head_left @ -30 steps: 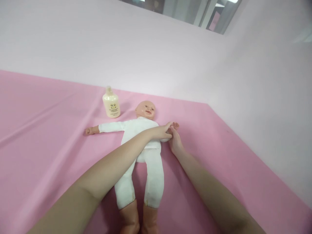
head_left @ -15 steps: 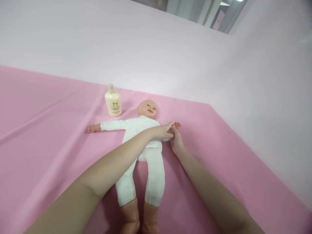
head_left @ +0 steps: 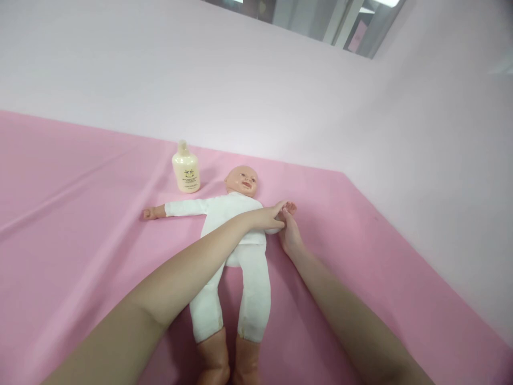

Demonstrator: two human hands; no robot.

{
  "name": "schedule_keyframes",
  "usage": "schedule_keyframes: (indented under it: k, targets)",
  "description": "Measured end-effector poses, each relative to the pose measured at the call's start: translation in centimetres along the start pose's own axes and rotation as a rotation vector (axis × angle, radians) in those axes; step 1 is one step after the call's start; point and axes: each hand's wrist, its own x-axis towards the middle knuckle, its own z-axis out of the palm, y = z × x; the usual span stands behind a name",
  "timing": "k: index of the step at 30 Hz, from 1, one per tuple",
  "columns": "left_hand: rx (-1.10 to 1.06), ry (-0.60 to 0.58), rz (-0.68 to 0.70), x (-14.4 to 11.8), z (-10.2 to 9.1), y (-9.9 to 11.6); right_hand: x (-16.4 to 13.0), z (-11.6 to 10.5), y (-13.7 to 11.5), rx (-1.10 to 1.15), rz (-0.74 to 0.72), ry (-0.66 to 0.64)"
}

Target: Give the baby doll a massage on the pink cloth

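Observation:
A baby doll (head_left: 252, 272) with a white cloth body lies on its back on the pink sheet, its bald head away from me. My left hand (head_left: 268, 217) reaches across the doll's torso and is closed around its forearm on the right side. From the other side, my right hand (head_left: 289, 230) is closed on the same arm near the wrist, its thumb close to the doll's small hand (head_left: 290, 207). My fingers partly hide that arm. The doll's other arm (head_left: 186, 207) stretches out to the left.
A pale yellow lotion bottle (head_left: 187, 171) stands upright on the pink sheet (head_left: 100, 176), left of the doll's head. Behind the sheet rises a white wall (head_left: 180, 75) with a window (head_left: 312, 21) at the top. The sheet's edge slants down on the right.
My hands stay on the doll's arm with hardly any movement. The whole view has shifted very slightly.

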Motion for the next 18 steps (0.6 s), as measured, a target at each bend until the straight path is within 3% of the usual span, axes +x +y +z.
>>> schedule_keyframes:
  k: [18]
  targets:
    - [-0.071, -0.023, -0.024, -0.17, -0.08, 0.23, 0.15, 0.09, 0.04, 0.03, 0.021, 0.029]
